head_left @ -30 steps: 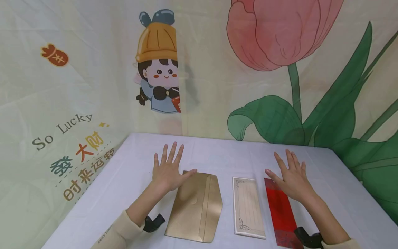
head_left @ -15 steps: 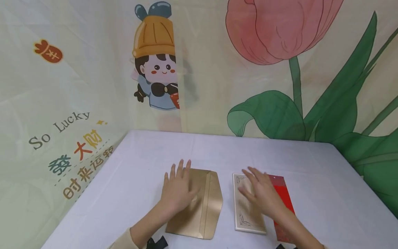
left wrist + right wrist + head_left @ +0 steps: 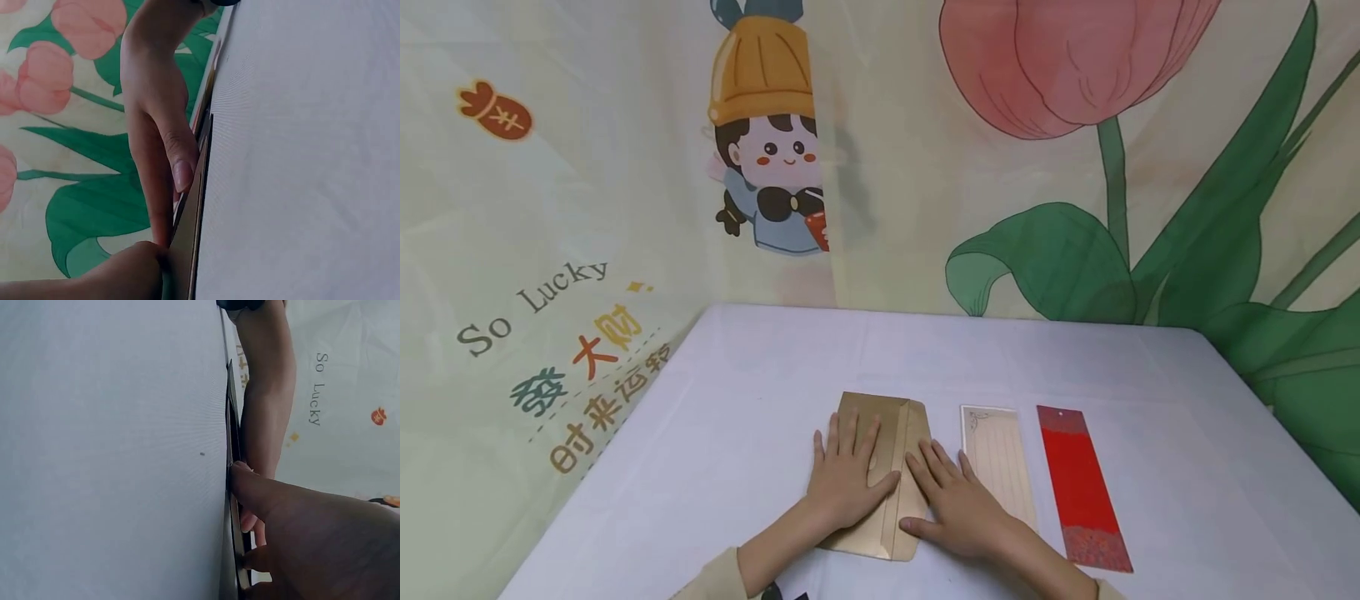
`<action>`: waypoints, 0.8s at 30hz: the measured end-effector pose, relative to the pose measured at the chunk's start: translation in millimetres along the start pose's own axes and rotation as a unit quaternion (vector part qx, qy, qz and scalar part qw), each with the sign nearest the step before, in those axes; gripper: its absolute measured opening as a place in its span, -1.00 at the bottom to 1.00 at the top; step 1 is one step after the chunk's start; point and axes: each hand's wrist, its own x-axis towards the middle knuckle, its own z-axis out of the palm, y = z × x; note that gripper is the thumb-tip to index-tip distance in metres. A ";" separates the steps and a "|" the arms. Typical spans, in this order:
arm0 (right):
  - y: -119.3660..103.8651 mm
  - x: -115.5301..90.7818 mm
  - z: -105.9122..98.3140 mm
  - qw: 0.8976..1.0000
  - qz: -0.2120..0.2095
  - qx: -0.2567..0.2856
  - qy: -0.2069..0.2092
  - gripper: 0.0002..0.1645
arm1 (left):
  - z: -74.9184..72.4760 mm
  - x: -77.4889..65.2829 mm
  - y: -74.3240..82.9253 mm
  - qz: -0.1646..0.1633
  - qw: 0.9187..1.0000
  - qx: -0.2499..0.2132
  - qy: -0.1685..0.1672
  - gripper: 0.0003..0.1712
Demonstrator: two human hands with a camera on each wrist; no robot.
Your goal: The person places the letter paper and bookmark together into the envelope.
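Observation:
A gold paper envelope (image 3: 874, 406) lies on the table, its pointed flap on the right side. My left hand (image 3: 844, 487) rests on the envelope's body with fingers spread, the thumb reaching toward the flap crease. From the right, my right hand (image 3: 962, 515) touches the flap with extended fingers, its thumb near the lower edge. Seen from the right wrist, that thumb (image 3: 247, 484) sits right at the envelope's thin edge. A cream card (image 3: 996, 446) with a scroll border lies to the right, its lower left part hidden by the right hand.
A red strip (image 3: 1081, 471) with patterned ends and a small hole at the top lies right of the card. White cloth covers the table (image 3: 760, 358). A printed curtain (image 3: 891, 167) hangs behind its far edge.
Both hands have come down onto the envelope. The right hand moved left from above the red strip, across the card, to the flap; the left hand moved right and lower.

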 end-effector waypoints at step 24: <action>23.5 28.7 -1.3 0.853 0.091 0.513 -0.025 -0.43 | -0.6 1.1 -0.1 -0.011 0.996 -0.077 0.044 -0.17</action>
